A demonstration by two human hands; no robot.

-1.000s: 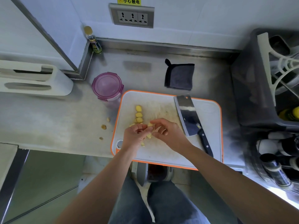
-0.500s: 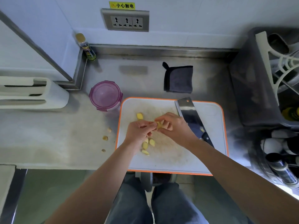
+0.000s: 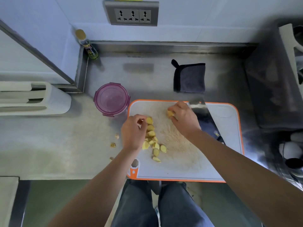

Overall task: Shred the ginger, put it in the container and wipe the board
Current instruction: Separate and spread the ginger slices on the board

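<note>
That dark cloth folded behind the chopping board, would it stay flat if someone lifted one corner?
Probably not. The dark cloth lies folded with soft, uneven edges, so it would likely unfold and hang limp. It looks thin, so probably light. Lying flat on the steel counter, it should slide when pushed, not roll.

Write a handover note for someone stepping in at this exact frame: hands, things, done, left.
Left hand: fingers curled at the top of the ginger slices on the cutting board; whether it pinches one is unclear.
Right hand: grips a ginger chunk near the board's far edge.
Cleaver: lies flat on the board's right side, unheld.
Container: lid on, beside the board's far left corner.
Cloth: folded, behind the board.
Done: ginger cut into slices.
Left: shred it, fill the container, wipe the board.
</note>
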